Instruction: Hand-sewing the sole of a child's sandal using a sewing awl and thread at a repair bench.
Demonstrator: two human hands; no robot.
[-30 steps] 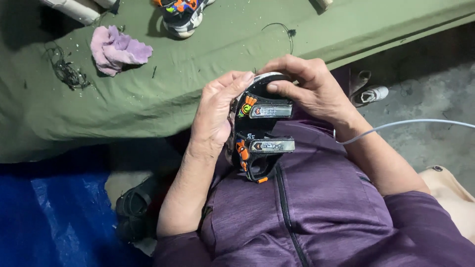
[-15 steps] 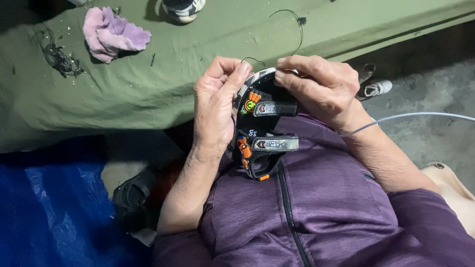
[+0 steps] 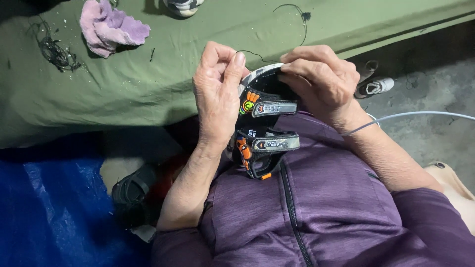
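A small black sandal [image 3: 262, 133] with orange trim and two grey straps rests against my purple jacket, toe end up. My right hand [image 3: 321, 81] grips its upper end from the right. My left hand [image 3: 217, 94] is at the sandal's upper left edge, thumb and forefinger pinched on a thin dark thread [image 3: 257, 53] that curves up over the green cloth.
A green cloth-covered table [image 3: 148, 94] fills the top, with a pink rag [image 3: 111, 29], a tangle of dark threads [image 3: 52, 47] and a shoe [image 3: 183, 6] at the far edge. A blue tarp [image 3: 44, 207] and a dark sandal [image 3: 131, 188] lie below left. A white shoe [image 3: 376, 86] sits on the concrete floor.
The sandal and both hands sit higher in view. My left hand has shifted from cupping the sandal's side to pinching the thread at its top edge.
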